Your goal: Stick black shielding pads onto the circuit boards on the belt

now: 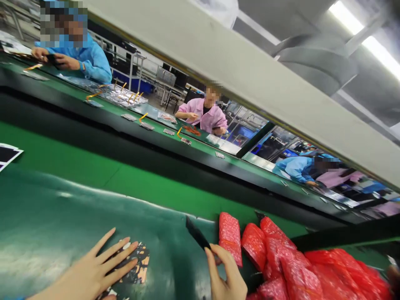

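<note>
My left hand [96,266] lies with fingers spread on a sheet patterned in black, orange and white [143,263]. The hand covers much of that sheet, which rests on the green mat [78,212]. Between thumb and fingers my right hand [227,275] pinches a thin, flat black piece [196,232], held tilted above the mat. Its exact kind does not show. Just right of this hand is a red bubble-wrap bundle [230,235], with further red bubble-wrap packages [293,262] heaped beside it.
Beyond the mat runs a conveyor belt [150,133] with several small flat parts, some with orange ribbon cables. Co-workers in blue [96,60] and pink [208,114] sit across it. A pale beam [237,71] crosses above. A black-and-white sheet [8,155] lies at the left edge.
</note>
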A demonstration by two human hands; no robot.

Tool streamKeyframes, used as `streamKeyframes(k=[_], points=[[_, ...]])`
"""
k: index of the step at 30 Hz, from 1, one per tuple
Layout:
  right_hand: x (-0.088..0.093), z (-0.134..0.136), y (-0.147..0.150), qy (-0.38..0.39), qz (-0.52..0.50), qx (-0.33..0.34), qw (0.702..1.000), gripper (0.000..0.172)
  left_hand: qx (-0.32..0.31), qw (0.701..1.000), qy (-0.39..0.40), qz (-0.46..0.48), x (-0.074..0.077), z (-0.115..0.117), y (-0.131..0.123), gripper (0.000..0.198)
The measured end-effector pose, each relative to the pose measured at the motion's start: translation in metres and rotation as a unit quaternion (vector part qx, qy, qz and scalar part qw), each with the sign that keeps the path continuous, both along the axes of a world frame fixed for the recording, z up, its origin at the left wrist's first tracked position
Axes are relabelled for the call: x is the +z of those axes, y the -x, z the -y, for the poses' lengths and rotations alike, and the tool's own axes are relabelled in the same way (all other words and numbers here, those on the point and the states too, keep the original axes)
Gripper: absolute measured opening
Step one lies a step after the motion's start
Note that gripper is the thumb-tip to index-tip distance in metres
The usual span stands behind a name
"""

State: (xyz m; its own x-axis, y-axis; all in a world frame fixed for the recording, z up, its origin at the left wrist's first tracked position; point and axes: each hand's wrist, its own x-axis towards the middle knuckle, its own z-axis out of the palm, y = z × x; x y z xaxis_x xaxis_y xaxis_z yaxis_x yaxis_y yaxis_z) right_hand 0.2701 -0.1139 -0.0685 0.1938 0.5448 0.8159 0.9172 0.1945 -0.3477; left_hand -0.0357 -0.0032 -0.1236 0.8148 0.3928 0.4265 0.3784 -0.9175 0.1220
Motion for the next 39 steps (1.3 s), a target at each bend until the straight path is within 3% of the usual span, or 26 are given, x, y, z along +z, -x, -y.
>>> streamKeyframes(k=[4, 7, 11, 15, 20, 29, 39], points=[[-0.003, 0.006, -0.002, 0.019, -0.024, -0.004, 1.000, 0.011, 0.022, 0.999, -0.032, -0.009, 0.003, 0.018, -0.019, 0.062], [-0.004, 0.006, 0.005, 0.074, -0.148, -0.045, 0.985, 0.008, 0.028, 0.999, -0.021, -0.025, 0.010, 0.025, -0.024, 0.066], [-0.010, 0.000, 0.015, 0.191, -0.383, -0.097, 0.899, 0.035, 0.016, 0.999, 0.027, 0.006, 0.018, 0.018, -0.006, 0.056], [-0.019, -0.005, 0.024, 0.274, -0.504, -0.072, 0.816, 0.041, 0.012, 0.997, 0.079, 0.022, 0.013, 0.013, 0.006, 0.050], [-0.024, -0.007, 0.035, 0.350, -0.518, -0.061, 0.778, 0.037, 0.015, 0.997, 0.079, -0.008, 0.010, 0.016, -0.003, 0.052], [-0.027, -0.006, 0.053, 0.443, -0.500, -0.035, 0.743, 0.035, 0.025, 0.989, 0.145, 0.031, 0.027, 0.001, 0.016, 0.041], [-0.029, 0.000, 0.058, 0.468, -0.473, -0.060, 0.744, 0.032, -0.008, 0.990, 0.143, -0.014, 0.020, 0.000, 0.022, 0.042]])
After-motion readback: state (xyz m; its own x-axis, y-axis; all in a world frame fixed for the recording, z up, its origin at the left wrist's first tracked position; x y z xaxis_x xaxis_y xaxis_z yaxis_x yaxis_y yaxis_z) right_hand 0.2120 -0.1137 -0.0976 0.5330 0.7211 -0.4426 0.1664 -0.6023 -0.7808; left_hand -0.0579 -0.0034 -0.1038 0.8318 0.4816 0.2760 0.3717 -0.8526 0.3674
